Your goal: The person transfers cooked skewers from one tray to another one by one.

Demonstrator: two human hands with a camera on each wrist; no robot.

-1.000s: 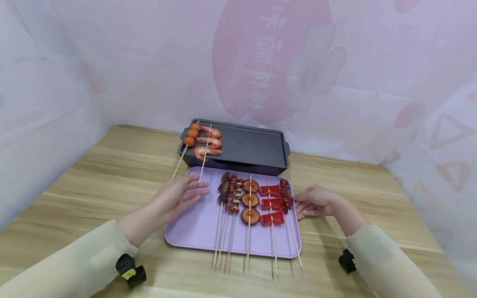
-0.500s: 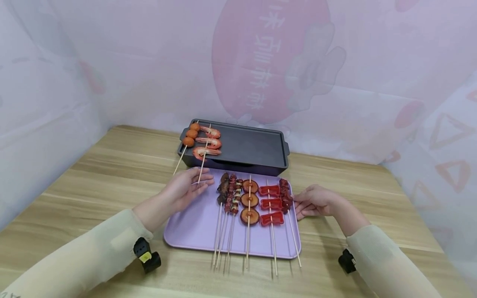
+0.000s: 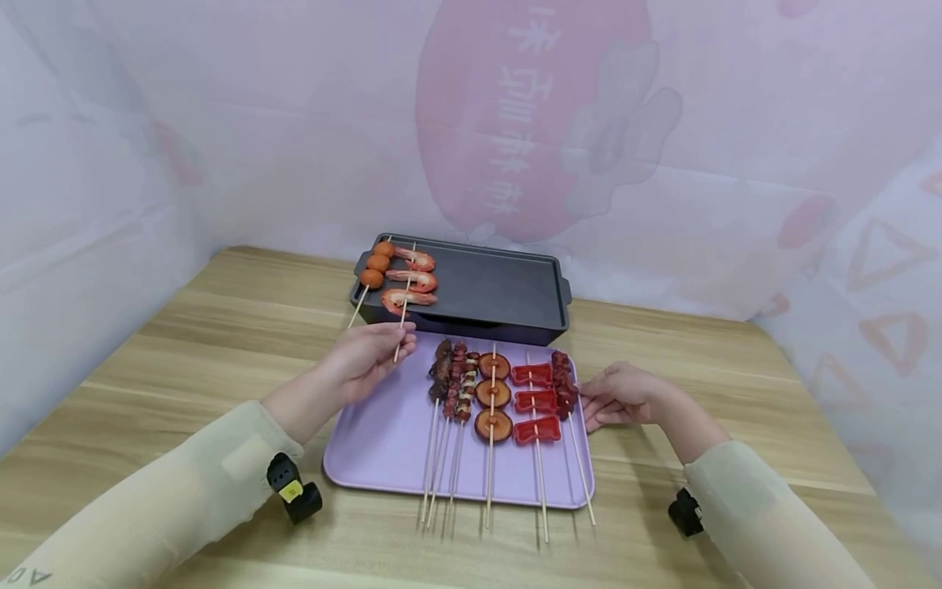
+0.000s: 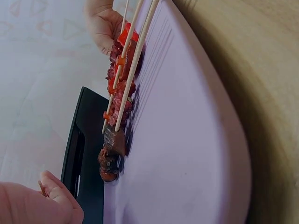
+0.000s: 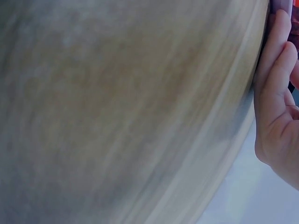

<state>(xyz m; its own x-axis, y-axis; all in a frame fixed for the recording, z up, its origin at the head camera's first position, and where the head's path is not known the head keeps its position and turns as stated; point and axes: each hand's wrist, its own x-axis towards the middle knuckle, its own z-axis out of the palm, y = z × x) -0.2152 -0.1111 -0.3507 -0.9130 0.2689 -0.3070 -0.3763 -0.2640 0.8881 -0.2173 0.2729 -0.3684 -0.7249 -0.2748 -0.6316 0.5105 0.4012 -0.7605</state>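
Between the thumb and fingers of my left hand point(image 3: 368, 356) is the stick of the shrimp skewer point(image 3: 409, 301). Three shrimp on it rest at the left of the black grill pan point(image 3: 500, 282), beside a skewer of orange balls point(image 3: 371, 279). In the left wrist view, a stick end shows at the fingertips point(image 4: 55, 186). My right hand point(image 3: 621, 397) holds the right rim of the lilac tray point(image 3: 375, 458), its fingers at the edge beside a dark red meat skewer point(image 3: 565, 384).
The tray bears several more skewers: dark meat pieces point(image 3: 440, 372), mushroom slices point(image 3: 493, 397) and red bow-shaped pieces point(image 3: 536, 402), sticks jutting past the front rim. Behind the wooden table point(image 3: 257, 303) hangs a printed cloth point(image 3: 309, 123).
My left hand has moved a little right and its spread fingers have closed round the shrimp skewer's stick. My right hand stays at the tray's edge.
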